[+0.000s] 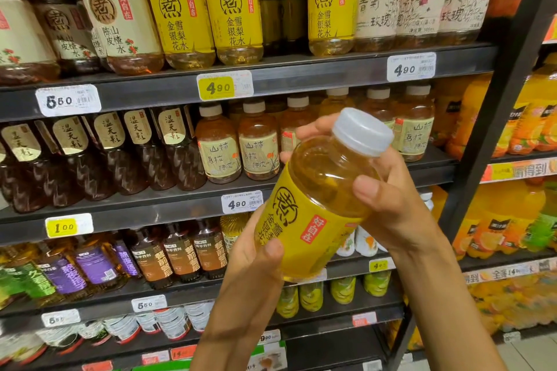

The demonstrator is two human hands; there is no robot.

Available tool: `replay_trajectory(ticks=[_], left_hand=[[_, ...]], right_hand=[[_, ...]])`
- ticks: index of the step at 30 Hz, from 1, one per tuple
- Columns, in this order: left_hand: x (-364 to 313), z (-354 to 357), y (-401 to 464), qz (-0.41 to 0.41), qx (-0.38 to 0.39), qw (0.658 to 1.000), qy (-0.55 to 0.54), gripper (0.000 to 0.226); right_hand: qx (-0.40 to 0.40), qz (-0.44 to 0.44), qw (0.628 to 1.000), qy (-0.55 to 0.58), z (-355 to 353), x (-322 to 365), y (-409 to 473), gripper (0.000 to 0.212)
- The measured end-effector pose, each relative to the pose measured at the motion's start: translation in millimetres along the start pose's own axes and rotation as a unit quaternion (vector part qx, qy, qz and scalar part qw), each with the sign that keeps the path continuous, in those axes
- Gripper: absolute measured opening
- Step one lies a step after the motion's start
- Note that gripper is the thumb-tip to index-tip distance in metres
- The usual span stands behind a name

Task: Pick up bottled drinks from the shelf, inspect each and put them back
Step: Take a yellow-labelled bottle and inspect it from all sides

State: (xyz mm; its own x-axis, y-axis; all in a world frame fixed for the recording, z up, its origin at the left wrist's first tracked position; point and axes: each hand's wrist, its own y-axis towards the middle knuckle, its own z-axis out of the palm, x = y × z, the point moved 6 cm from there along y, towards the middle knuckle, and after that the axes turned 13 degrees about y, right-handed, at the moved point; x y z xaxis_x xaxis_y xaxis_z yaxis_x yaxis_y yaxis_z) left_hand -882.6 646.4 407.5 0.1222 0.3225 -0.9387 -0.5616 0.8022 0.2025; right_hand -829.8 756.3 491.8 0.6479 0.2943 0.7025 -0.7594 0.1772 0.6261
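I hold a yellow-labelled bottle of pale golden drink with a white cap, tilted so the cap points up and to the right, in front of the shelves. My left hand grips its lower end, thumb on the label. My right hand wraps round the clear shoulder below the cap, thumb on the front. On the top shelf, matching yellow bottles stand in a row, with a dark gap between them.
Shelves of bottled teas fill the view: cream-labelled bottles at top left, dark bottles on the second shelf, purple and brown labels lower. A black upright post divides off orange drink bottles at right.
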Motion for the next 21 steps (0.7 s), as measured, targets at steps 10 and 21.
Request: replay_trajectory(ticks=[10,21], left_hand=[[19.2,-6.8,0.3,-0.036,0.043,0.998,0.021,0.111],[16.0,-19.7,10.3,0.068,-0.016,0.995,0.074,0.085]], right_hand=[[0.085,0.016,0.995,-0.039,13.7,5.9,-7.9,0.046],[-0.021,-0.064,0.993,-0.097,4.6,-0.8,-2.3,0.047]])
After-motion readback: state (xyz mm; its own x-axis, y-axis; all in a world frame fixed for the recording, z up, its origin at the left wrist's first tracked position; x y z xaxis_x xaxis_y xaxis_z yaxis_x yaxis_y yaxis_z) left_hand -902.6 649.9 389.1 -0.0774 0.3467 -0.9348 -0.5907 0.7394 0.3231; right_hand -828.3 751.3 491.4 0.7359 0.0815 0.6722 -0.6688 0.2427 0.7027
